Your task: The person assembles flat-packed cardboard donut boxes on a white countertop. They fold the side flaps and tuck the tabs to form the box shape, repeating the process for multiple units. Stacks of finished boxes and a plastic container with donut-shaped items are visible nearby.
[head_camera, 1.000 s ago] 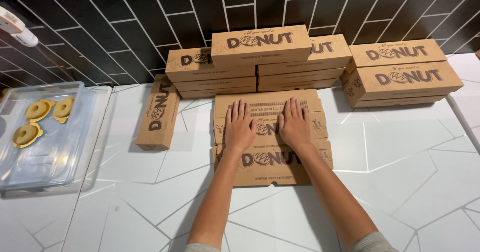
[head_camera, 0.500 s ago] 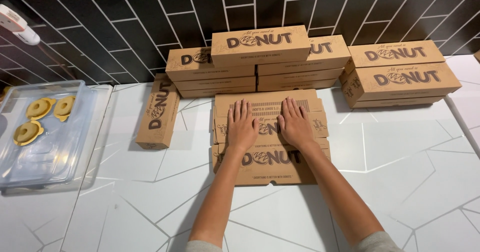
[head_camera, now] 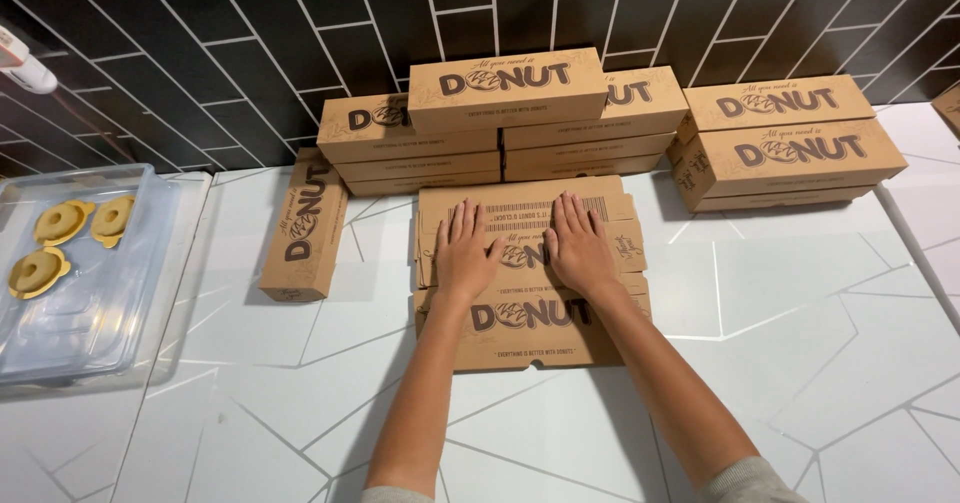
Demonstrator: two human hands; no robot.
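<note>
Several stacked donut boxes [head_camera: 505, 113] stood behind; your left hand [head_camera: 466, 253] and right hand [head_camera: 577, 248] pressed flat, fingers spread, on the unfolded cardboard box [head_camera: 530, 318].

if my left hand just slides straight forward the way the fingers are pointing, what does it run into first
Probably the stack of closed boxes against the dark tiled wall. The left hand lies flat on the unfolded cardboard box, fingers pointing away from you; a short strip of cardboard and white counter comes first.
</note>
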